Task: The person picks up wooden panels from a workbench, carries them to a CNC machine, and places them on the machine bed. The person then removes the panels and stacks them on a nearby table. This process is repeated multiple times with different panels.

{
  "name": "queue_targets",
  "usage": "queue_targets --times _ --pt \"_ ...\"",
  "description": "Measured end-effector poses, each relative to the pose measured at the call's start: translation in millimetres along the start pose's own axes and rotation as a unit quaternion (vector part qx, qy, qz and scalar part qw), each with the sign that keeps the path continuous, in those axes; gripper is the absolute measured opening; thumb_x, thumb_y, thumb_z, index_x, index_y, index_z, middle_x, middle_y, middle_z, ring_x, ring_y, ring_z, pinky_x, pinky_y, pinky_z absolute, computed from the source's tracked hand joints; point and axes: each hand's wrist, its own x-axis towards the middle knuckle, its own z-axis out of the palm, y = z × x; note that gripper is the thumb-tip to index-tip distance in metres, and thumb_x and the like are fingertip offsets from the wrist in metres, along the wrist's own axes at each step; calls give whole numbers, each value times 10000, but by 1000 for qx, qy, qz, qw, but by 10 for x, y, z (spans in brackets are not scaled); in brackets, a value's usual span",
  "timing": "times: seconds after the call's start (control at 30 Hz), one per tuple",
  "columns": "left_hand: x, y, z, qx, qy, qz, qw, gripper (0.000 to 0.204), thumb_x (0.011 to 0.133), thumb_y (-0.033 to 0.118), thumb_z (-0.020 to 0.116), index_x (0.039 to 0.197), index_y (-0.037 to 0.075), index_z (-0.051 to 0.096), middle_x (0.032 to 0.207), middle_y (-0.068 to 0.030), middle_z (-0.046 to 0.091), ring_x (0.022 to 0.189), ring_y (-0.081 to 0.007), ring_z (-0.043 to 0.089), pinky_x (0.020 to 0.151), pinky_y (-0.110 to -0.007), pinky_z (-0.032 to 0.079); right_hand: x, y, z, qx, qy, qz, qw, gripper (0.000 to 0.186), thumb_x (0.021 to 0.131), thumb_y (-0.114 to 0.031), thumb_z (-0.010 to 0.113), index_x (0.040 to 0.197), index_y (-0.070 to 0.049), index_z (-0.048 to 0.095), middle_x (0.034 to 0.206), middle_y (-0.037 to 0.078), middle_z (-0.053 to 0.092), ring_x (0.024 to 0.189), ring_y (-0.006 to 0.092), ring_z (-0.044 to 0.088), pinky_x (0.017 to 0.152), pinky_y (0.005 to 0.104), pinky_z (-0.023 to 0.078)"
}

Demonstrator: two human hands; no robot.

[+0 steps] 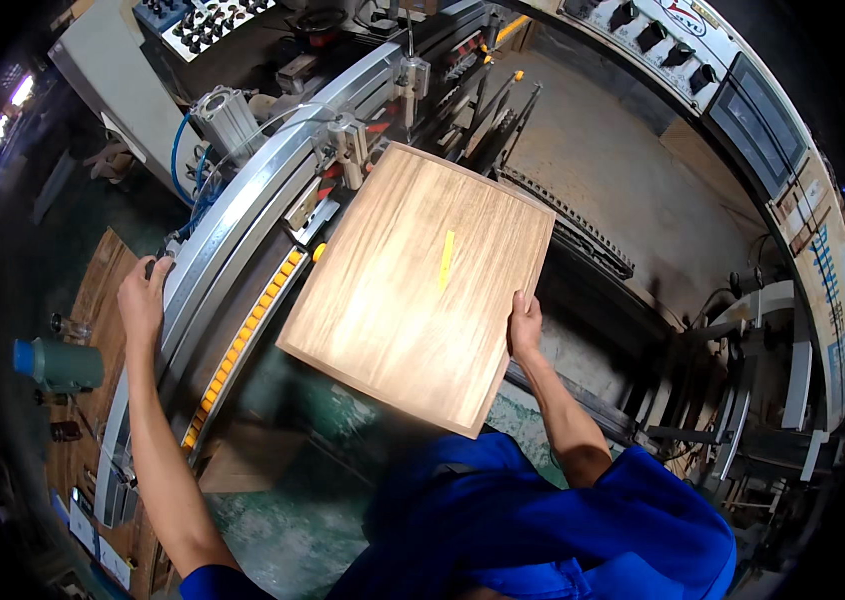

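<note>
In front of me is a rectangular wooden panel (398,300) with a raised rim and a strip of yellow tape (448,258) on its face. My right hand (526,325) grips the panel's right edge, thumb on the face and the other fingers hidden behind it. At the far left, my left hand (146,290) closes its fingers round a small dark knob or valve (158,262) on the metal machine rail (233,180). A blue air hose (180,165) runs close to that hand. The panel's upper left side lies by the machine's yellow roller strip (243,345).
Pneumatic cylinders (348,145) stand along the rail beyond the panel. A black chain conveyor (583,235) runs behind its right side. At upper right is a control panel with black knobs (651,37) and a screen (758,125). A green motor-like cylinder (68,366) sits at left.
</note>
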Motion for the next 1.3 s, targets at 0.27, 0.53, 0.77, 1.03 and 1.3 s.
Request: queue_targets --times 0.27,0.53,0.77,1.03,1.3 --pt "-8 263 26 34 7 -4 999 499 1037 456 528 1089 -15 686 979 -299 666 962 -478 628 852 -484 483 -107 156 494 64 53 58 995 526 1034 -440 607 1167 68 570 1083 134 668 968 206 602 885 359 499" --pt "-2 286 65 47 30 0 998 487 1077 416 448 1123 -16 669 1055 -287 663 1011 -477 619 866 -474 478 -160 -55 801 141 61 107 982 494 1045 -409 588 1134 77 565 1050 139 660 956 205 586 893 362 481" --pt "50 174 121 61 35 -27 997 521 1082 417 460 1235 -44 648 1174 -298 664 1113 -451 633 943 -437 486 -150 37 789 171 61 135 974 463 1048 -376 593 1198 58 539 1091 123 637 991 199 564 913 358 466" --pt "102 273 99 73 12 -55 996 547 1083 413 467 1267 -74 633 1208 -289 675 1138 -443 638 975 -423 483 -122 86 830 157 85 128 976 466 1051 -340 588 1286 55 512 1156 119 620 1037 195 554 946 353 454" --pt "90 239 144 69 35 -42 996 558 1076 415 473 1274 -82 632 1256 -293 659 1185 -445 622 1013 -430 471 -120 -44 812 154 64 112 980 497 1057 -339 563 1327 74 502 1215 174 618 1091 231 556 986 363 440"
